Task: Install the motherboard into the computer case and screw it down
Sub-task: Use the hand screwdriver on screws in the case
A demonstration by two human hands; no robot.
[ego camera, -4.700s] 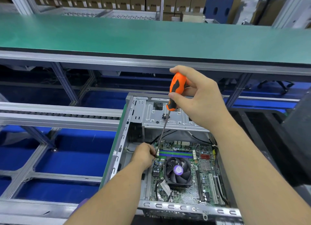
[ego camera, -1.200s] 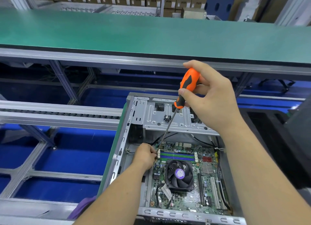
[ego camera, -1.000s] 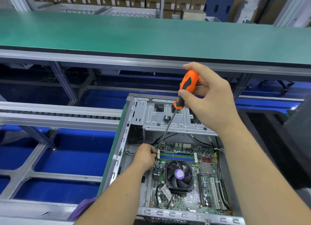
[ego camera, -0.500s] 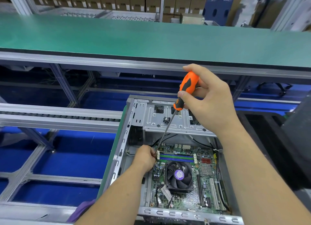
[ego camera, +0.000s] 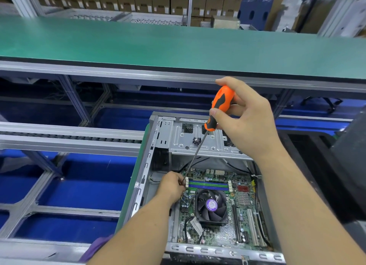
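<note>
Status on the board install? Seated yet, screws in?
Done: motherboard lies flat inside the case. In hand: right hand holds the screwdriver, shaft running down to the board's far-left corner, where the left hand steadies the tip. Left: spare screws sit on the drive bay; which other corners are fastened can't be told.
</note>
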